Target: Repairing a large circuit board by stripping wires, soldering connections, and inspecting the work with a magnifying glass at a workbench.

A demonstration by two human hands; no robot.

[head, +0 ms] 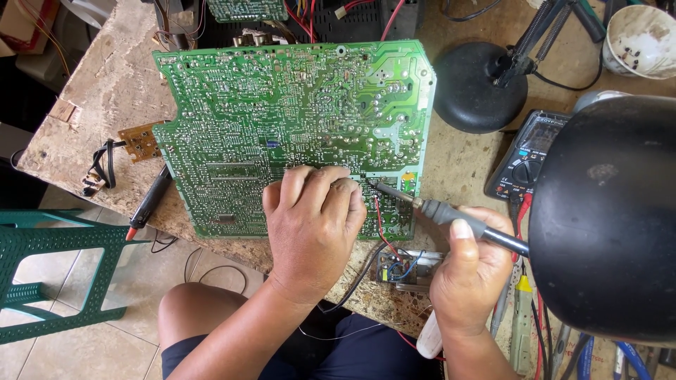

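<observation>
A: What's in view?

B: Head cam, looking down at a worn desk [113,84]. A big green circuit board [282,119] lies solder side up, near the desk's front edge.

A: And the hands?

B: Left hand [313,225] rests on the board's lower right part, fingers curled and pressing down. It looks like a closed grip, but I can't tell if anything is pinched under the fingertips. Right hand [468,271] is clenched round a grey soldering iron [451,214], pen-style; its tip touches the board just beside the left fingertips.

A: So which step is this?

B: My guess is work on one solder joint, w/ the left hand steadying the board. Whether solder is melting is too small to tell.

A: What does the next move call for?

B: Prob. a steady tip on that one joint, no slip onto nearby pads, and left fingers kept off the hot metal.

A: Anything else around?

B: A multimeter [524,158] to the right, a black lamp base [479,88] behind it, a black lamp shade [605,218] in front, and a white cup [641,39] top right.
</observation>
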